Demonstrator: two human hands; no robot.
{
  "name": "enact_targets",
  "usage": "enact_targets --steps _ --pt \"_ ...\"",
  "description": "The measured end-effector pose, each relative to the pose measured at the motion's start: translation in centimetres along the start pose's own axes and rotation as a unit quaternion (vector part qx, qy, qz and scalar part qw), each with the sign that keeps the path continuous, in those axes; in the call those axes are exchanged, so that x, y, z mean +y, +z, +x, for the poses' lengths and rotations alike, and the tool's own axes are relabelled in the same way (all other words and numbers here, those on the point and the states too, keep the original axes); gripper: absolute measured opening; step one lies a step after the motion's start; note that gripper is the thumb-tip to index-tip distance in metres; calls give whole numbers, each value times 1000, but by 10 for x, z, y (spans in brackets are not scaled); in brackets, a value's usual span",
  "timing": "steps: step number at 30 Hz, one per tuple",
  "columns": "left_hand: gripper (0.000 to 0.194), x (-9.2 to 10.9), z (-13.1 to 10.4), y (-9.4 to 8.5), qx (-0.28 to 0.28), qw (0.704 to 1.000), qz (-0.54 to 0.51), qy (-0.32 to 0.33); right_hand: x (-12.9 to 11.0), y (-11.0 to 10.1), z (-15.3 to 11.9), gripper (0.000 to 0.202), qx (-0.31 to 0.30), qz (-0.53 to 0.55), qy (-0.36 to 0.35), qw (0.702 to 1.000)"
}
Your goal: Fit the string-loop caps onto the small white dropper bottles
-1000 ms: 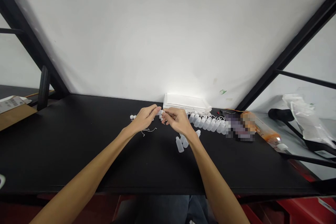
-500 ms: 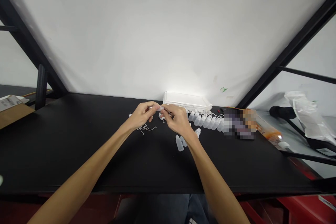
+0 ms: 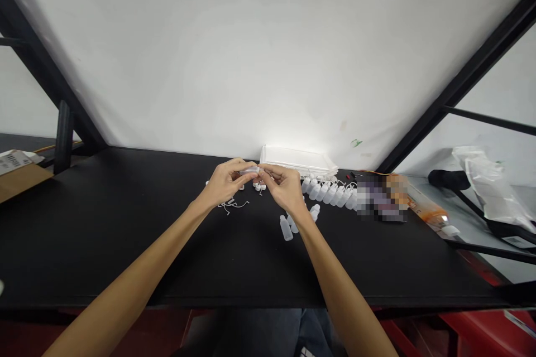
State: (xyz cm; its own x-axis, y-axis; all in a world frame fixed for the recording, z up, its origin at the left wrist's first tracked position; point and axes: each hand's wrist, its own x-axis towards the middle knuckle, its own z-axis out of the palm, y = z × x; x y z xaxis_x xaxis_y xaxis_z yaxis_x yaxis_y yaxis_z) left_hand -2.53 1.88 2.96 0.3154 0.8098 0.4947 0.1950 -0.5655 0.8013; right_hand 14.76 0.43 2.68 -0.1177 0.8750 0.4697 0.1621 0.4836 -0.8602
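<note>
My left hand (image 3: 223,181) is closed round a small translucent plastic bottle (image 3: 250,169), held on its side above the table. My right hand (image 3: 283,185) pinches the white cap end of that same bottle, so its top is partly hidden by the fingertips. Just below the fingers lie a few small white caps (image 3: 260,186). Thin white bent tubes (image 3: 234,204) are scattered under my left hand. Close to my right wrist, several loose bottles (image 3: 286,228) rest on the table, some of them covered by the forearm.
To the right runs a row of bottles (image 3: 329,194) with caps and bent tubes. Behind it, a stack of white sheets (image 3: 299,159) sits against the wall. A blurred patch, an orange-labelled bottle (image 3: 431,213) and a black frame stand at right. A cardboard box (image 3: 23,181) is at far left.
Both hands have shifted slightly at the bottle. More of its body shows between the fingers, and the right fingers have straightened somewhat at the cap end.
</note>
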Motion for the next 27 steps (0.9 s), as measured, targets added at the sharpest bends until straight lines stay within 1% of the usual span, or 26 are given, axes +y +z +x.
enact_targets --steps 3,6,9,11,14,16,18,20,23,25,27 --pt "31 -1 0 1 25 998 38 34 1 1 0 25 17 29 8 999" --pt "27 0 0 3 66 991 78 83 1 2 0 24 31 38 13 999" --pt "24 -1 0 5 104 982 98 125 -2 0 0 24 22 32 13 999" --pt "22 0 0 5 117 978 104 137 -3 -1 1 26 12 34 16 999" --pt "19 1 0 5 120 977 115 137 -3 -3 2 32 14 39 24 999" --pt "18 2 -1 6 118 977 121 131 -3 -4 2 30 13 31 28 999" --pt "19 2 -2 7 118 979 122 112 -3 -3 2 28 8 24 28 999" --pt "22 0 -2 7 129 982 119 71 -4 -3 1 33 8 25 18 999" --pt "34 -4 -1 4 155 985 74 -1 -7 -4 1 41 35 21 2 999" --pt "41 -7 1 0 165 986 26 -24 -7 -5 1 41 61 -12 -1 998" --pt "44 -9 3 -4 174 984 -17 -30 -7 -6 1 35 76 -90 -3 993"
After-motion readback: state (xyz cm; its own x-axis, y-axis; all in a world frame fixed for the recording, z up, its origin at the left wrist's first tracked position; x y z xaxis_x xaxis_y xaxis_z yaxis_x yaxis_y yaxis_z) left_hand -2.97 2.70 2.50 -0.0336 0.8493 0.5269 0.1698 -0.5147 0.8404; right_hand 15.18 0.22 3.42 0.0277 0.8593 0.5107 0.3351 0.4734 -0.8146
